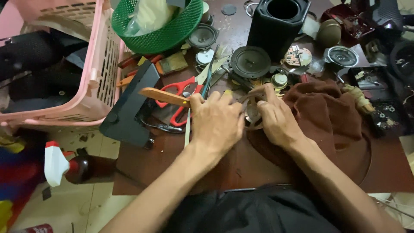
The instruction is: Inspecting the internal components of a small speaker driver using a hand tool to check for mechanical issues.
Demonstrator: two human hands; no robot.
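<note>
Our left hand [215,123] is closed around a wooden-handled tool [164,96], and our right hand [276,118] pinches the rim of a small round speaker part [251,113] lying on the worktop [241,166] between both hands, just beside the brown cloth [332,110]. It looks like a thin ring frame with a metal centre — stiff yet, we judge, light and easily bent. The rigid outer rim seems the safest hold.

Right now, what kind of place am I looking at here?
Probably a small speaker repair bench. Loose speaker drivers and a bare circuit board lie around a black speaker cabinet, and the left hand grips a wooden-handled tool.
</note>
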